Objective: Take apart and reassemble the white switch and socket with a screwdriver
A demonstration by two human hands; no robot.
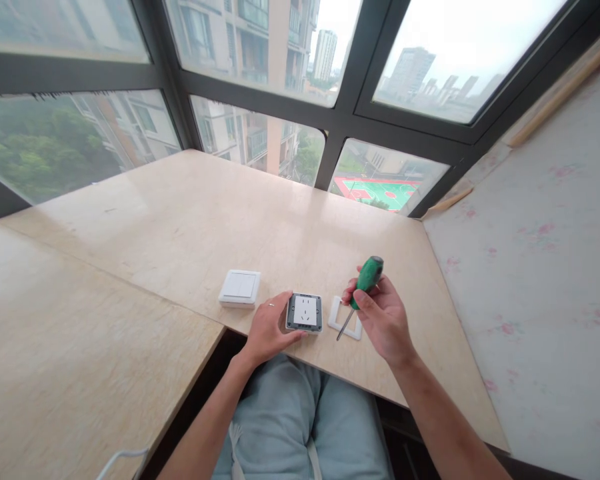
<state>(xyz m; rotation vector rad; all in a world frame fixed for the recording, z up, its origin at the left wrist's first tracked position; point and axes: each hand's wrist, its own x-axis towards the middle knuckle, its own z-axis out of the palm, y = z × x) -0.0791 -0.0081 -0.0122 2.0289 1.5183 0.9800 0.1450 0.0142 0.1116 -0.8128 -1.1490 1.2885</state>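
Note:
A wall socket [305,312] with a white face and dark grey edge sits near the front edge of the ledge. My left hand [270,325] grips it from the left, with fingers at its top corner and thumb along its lower side. In my right hand [380,313] is a screwdriver [368,277] with a green handle, its metal shaft slanting down and left. The screwdriver's tip is over the white square frame [356,333], to the right of the socket and apart from it. My right hand partly covers that frame.
A white switch [239,287] on its box lies left of the socket. The pale ledge [180,220] reaches back to dark-framed windows. Flowered wallpaper [545,267] rises on the right. A white cable [123,455] shows at the lower left.

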